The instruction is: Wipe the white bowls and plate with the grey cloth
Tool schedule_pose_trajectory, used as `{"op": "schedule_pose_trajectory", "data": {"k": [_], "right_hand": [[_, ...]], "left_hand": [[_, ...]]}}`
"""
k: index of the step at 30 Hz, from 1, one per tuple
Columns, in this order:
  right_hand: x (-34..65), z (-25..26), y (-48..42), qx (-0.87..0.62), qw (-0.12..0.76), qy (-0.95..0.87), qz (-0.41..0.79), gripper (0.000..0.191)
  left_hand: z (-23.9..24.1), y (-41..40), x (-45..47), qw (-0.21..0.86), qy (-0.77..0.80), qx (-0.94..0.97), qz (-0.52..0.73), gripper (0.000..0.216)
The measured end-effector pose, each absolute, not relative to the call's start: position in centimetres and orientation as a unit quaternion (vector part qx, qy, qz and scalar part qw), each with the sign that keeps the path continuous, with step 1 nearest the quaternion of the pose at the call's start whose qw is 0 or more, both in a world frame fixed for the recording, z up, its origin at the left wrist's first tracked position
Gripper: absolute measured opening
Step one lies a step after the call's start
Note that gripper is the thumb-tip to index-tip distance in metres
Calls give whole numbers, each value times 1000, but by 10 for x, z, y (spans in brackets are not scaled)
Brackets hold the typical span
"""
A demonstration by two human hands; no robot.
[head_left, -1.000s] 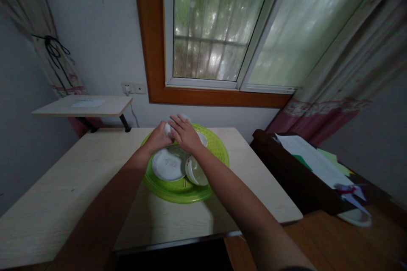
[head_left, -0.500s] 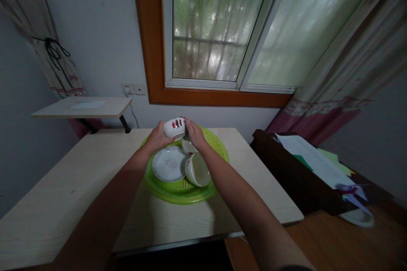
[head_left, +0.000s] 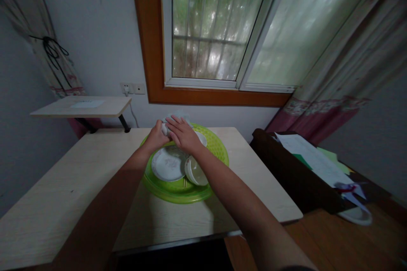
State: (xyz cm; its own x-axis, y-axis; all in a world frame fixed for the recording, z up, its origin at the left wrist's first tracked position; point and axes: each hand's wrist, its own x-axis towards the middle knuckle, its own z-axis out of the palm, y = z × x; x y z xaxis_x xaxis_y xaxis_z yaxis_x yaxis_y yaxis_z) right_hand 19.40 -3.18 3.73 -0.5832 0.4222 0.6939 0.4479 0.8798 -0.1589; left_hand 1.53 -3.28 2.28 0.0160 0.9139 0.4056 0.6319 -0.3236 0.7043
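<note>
A white bowl [head_left: 164, 129], mostly hidden, is over the far-left edge of the green tray [head_left: 186, 199], in the grip of the left hand [head_left: 154, 139]. The right hand [head_left: 184, 134] lies across it, fingers stretched; I can't tell whether it grasps anything. A plate [head_left: 168, 164] and another bowl [head_left: 195, 172] sit in the tray on the surface [head_left: 63, 211].
</note>
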Motion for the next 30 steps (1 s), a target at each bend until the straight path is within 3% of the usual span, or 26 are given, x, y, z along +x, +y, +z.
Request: {"op": "schedule_pose_trajectory", "data": {"k": [8, 14, 22, 26, 30], "right_hand": [[214, 27, -7, -297, 513, -782, 190, 48], [218, 21, -5, -350, 517, -702, 342, 74], [217, 13, 4, -383, 533, -684, 319, 76], [219, 16, 7, -376, 520, -722, 258, 80], [222, 19, 8, -352, 490, -773, 197, 81]], "left_hand": [[20, -26, 11, 171, 568, 656, 466, 62], [23, -25, 8, 245, 538, 616, 520, 61], [10, -15, 7, 356, 469, 598, 544, 73], [5, -11, 5, 319, 464, 624, 542, 79], [5, -13, 6, 246, 487, 673, 499, 68]]}}
